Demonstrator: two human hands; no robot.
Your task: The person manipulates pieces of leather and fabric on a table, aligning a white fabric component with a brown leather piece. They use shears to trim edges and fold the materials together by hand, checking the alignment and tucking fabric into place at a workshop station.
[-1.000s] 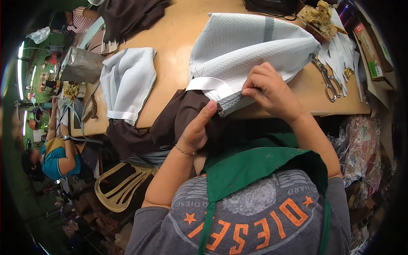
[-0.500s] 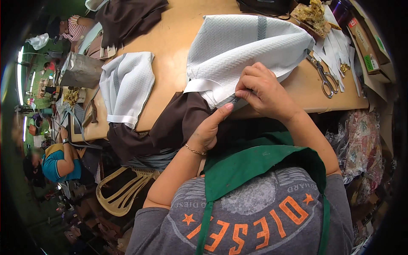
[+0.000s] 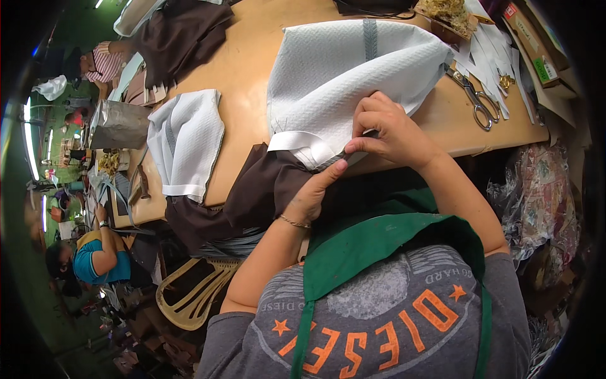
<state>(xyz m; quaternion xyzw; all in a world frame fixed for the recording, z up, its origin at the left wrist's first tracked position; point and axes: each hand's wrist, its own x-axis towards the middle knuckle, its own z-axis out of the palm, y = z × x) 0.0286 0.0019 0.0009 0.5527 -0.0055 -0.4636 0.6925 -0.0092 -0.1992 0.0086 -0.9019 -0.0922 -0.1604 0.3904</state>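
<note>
A large white textured fabric piece (image 3: 328, 82) with a grey woven stripe lies across the table's near edge. Its near end joins brown cloth (image 3: 255, 189), with a white elastic-looking band (image 3: 293, 143) by the join. My left hand (image 3: 308, 197) grips the near edge, its thumb on a grey trim strip (image 3: 329, 163) and its other fingers mostly hidden. Just to the right, my right hand (image 3: 388, 134) pinches the same trim between thumb and forefinger, the other fingers curled. A similar smaller white piece (image 3: 189, 136) with brown cloth hangs over the edge at left.
Large scissors (image 3: 476, 101) lie at right, beside white paper strips (image 3: 489, 57) and a cardboard box (image 3: 533, 47). A metal container (image 3: 117, 123) and a hammer-like tool (image 3: 140, 184) are at left. A plastic chair (image 3: 196, 294) stands below, and a co-worker (image 3: 95, 262) sits beyond.
My right thumb and forefinger have come slightly down and left along the trim, closer to my left thumb. The whole view has shifted a little.
</note>
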